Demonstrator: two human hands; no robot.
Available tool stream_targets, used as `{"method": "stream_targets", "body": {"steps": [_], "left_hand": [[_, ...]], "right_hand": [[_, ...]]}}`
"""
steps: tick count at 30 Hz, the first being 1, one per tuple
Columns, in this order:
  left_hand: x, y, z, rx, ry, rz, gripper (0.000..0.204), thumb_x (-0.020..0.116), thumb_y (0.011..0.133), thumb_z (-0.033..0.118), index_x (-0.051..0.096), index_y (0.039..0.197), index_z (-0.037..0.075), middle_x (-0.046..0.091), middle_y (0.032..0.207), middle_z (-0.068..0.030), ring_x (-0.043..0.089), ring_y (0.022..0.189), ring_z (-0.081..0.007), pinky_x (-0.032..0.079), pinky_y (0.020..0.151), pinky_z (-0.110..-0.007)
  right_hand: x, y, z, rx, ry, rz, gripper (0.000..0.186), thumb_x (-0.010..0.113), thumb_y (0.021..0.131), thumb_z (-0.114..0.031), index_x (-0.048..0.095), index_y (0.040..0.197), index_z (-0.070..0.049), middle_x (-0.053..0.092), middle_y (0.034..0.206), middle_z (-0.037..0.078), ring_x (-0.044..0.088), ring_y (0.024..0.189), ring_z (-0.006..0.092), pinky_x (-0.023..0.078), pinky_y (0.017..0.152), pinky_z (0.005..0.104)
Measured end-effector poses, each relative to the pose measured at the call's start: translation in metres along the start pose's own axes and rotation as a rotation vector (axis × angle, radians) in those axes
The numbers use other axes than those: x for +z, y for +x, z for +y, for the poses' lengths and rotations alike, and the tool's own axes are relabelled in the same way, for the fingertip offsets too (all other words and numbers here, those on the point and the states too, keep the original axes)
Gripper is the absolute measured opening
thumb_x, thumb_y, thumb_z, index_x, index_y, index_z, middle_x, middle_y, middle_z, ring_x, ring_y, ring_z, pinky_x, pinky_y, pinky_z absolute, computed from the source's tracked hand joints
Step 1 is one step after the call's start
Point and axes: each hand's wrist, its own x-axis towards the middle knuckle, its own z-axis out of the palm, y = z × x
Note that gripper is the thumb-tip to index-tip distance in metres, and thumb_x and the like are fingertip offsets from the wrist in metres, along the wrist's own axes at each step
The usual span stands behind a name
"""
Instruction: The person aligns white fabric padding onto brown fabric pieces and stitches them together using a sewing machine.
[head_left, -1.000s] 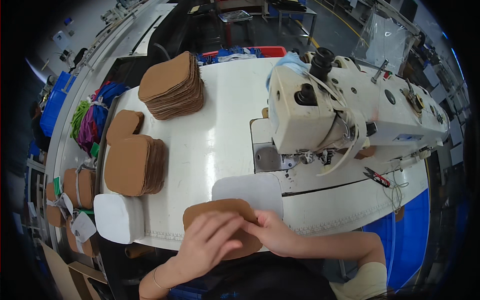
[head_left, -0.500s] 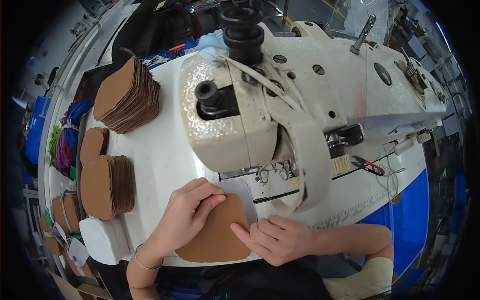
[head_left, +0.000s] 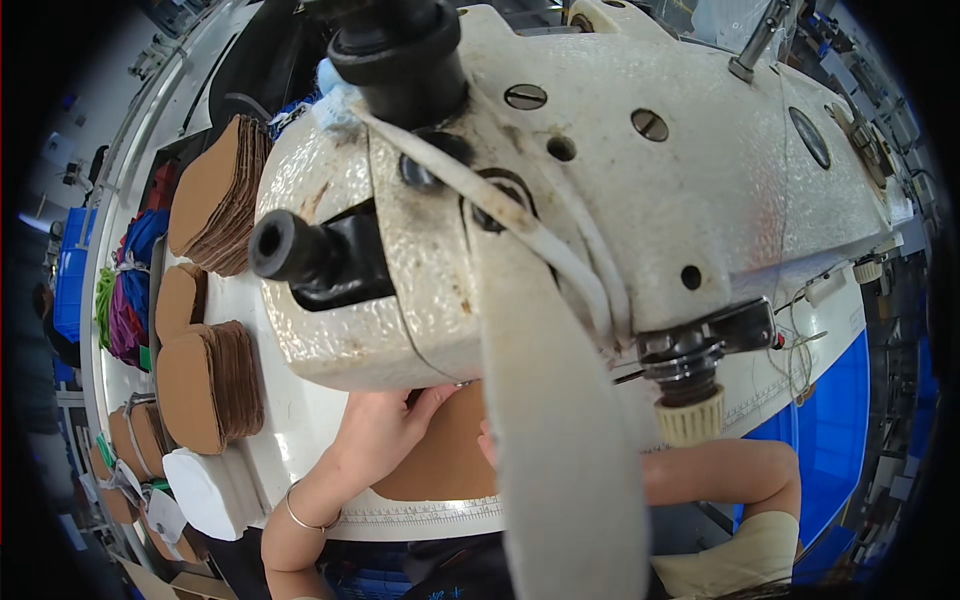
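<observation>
A brown panel with rounded corners (head_left: 435, 470) lies on the white sewing machine bed, its far part hidden below the machine head. My left hand (head_left: 375, 440) holds the panel's left side near the top, the thumb on it and the other fingertips hidden behind the head. Of my right hand (head_left: 487, 443) only a bit of fingertip shows at the panel's right; a pale blurred lever (head_left: 560, 430) covers the rest. The sewing machine head (head_left: 330, 340) looms over both hands, so the needle area is hidden.
Brown panel stacks (head_left: 215, 200) stand at the left, with another stack (head_left: 205, 385) nearer. A white stack (head_left: 205, 490) sits in front of them. Coloured cloth bundles (head_left: 135, 270) hang beyond the left edge. A blue bin (head_left: 840, 410) is at the right, below the table edge.
My head view has moved closer, and the machine head fills more of it. The white piece beneath the brown panel is now out of sight. The lever now hides most of my right hand.
</observation>
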Motion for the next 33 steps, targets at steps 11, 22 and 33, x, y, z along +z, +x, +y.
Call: {"method": "stream_targets", "body": {"steps": [11,22,33], "left_hand": [[-0.001,-0.001,0.003,-0.023,-0.021,0.008,0.017,0.071,0.085,0.009,0.070,0.101,0.004,0.069,0.086,-0.0117,0.057,0.063,-0.0231,0.047,0.061,-0.034],[0.004,-0.001,0.000,-0.072,-0.050,0.031,0.016,0.070,0.084,0.008,0.070,0.100,0.003,0.068,0.082,-0.0122,0.059,0.062,-0.0234,0.048,0.059,-0.034],[0.017,-0.009,0.006,0.541,0.351,0.073,0.036,0.069,0.069,-0.002,0.068,0.105,-0.001,0.067,0.100,-0.0109,0.063,0.084,-0.0246,0.053,0.072,-0.034]], "right_hand": [[-0.019,0.004,0.009,-0.075,-0.016,-0.072,0.045,0.055,0.070,-0.019,0.067,0.099,0.013,0.066,0.106,0.022,0.063,0.103,0.0338,0.050,0.094,0.0407],[-0.021,0.004,0.012,-0.077,-0.009,-0.072,0.042,0.056,0.070,-0.018,0.067,0.098,0.012,0.066,0.105,0.022,0.063,0.103,0.0343,0.051,0.093,0.0407],[-0.021,0.005,0.004,-0.044,0.094,-0.149,0.034,0.058,0.066,-0.018,0.067,0.085,0.008,0.066,0.099,0.022,0.065,0.099,0.0365,0.051,0.093,0.0445]]}}
